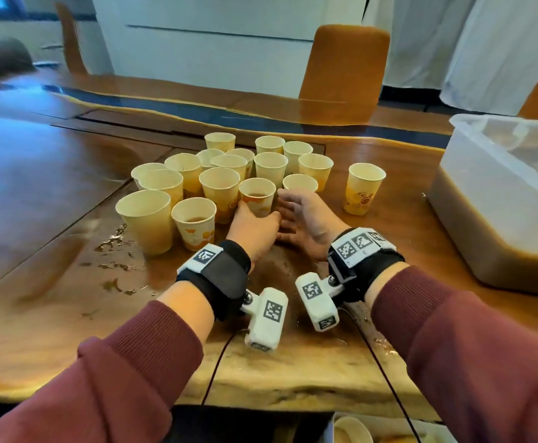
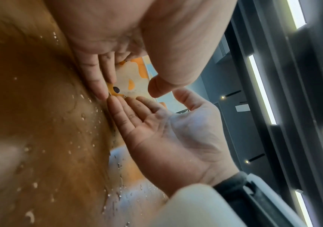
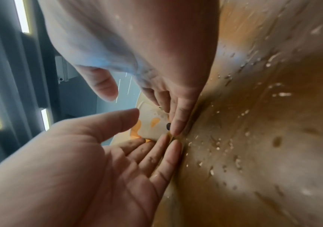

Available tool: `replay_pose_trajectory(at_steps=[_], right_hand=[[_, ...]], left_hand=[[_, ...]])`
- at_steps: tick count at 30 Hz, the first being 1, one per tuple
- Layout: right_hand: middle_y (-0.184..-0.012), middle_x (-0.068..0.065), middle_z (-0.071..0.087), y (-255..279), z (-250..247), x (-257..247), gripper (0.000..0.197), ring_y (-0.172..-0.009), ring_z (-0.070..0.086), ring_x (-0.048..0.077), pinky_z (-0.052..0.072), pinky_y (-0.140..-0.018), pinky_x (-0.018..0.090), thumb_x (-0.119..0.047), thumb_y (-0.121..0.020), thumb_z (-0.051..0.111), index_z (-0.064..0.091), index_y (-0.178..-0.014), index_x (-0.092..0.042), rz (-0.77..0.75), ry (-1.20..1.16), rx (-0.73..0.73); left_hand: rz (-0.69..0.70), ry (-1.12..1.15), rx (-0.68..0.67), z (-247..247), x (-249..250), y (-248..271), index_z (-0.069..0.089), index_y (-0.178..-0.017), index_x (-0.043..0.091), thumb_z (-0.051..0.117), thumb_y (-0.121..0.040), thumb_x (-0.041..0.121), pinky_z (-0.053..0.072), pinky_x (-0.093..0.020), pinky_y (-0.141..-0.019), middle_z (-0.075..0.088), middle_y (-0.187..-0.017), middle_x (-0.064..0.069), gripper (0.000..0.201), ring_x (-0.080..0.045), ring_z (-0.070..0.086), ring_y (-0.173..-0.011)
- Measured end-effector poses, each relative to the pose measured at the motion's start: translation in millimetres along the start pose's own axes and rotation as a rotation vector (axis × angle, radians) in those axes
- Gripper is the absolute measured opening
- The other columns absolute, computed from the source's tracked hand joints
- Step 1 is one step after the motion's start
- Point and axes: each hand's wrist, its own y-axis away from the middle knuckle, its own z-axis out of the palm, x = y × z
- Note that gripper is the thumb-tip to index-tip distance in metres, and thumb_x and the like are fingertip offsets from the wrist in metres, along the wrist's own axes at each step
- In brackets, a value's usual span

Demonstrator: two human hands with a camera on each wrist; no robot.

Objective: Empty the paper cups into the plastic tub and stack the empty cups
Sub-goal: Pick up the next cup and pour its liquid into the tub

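Several paper cups [image 1: 219,174] with orange prints stand bunched on the wooden table [image 1: 53,187]. The front one [image 1: 257,199] holds brown liquid. My left hand [image 1: 255,223] and right hand [image 1: 288,207] flank its base, one on each side. In the wrist views the left fingers [image 2: 96,81] and right fingers [image 3: 180,116] lie straight along the table, their tips meeting in front of that cup [image 2: 129,83]. Both thumbs stand apart from the cup wall. At the right is the clear plastic tub [image 1: 501,193], partly filled with brown liquid.
One cup [image 1: 364,190] stands alone between the cluster and the tub. Spilled drops wet the table [image 1: 114,247] at front left and under my hands. An orange chair [image 1: 341,59] stands behind the table. A box with more cups [image 1: 354,430] shows below the table edge.
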Motion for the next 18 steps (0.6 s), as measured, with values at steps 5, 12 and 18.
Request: replay_pose_trajectory(at_steps=[5,12,18], right_hand=[[-0.1,-0.001,0.079,-2,4,-2,0.025,-0.084,0.07,0.016,0.059,-0.065,0.031,-0.029,-0.103,0.055,0.07,-0.117,-0.015,-0.033,0.06,0.01],[-0.108,0.01,0.073,13,-11,6,0.036,-0.075,0.07,0.017,0.062,-0.074,0.037,-0.03,-0.102,0.057,0.064,-0.132,-0.012,-0.056,0.157,0.003],[-0.126,0.017,0.07,50,-35,6,0.038,-0.087,0.065,0.021,0.062,-0.082,0.037,-0.035,-0.101,0.059,0.064,-0.134,-0.016,-0.037,0.221,-0.008]], left_hand=[[-0.007,-0.069,0.054,-3,-1,-8,0.034,-0.15,0.033,0.064,-0.07,0.048,0.056,-0.048,-0.097,0.053,-0.141,-0.003,0.087,-0.03,0.059,-0.122],[0.025,-0.317,0.032,-1,-7,0,0.039,-0.148,0.028,0.074,-0.078,0.048,0.053,-0.048,-0.102,0.046,-0.144,-0.008,0.081,-0.03,0.057,-0.122],[0.115,-0.441,-0.015,9,-12,25,0.048,-0.143,0.027,0.074,-0.069,0.058,0.051,-0.045,-0.105,0.056,-0.14,-0.003,0.084,-0.024,0.059,-0.121]])
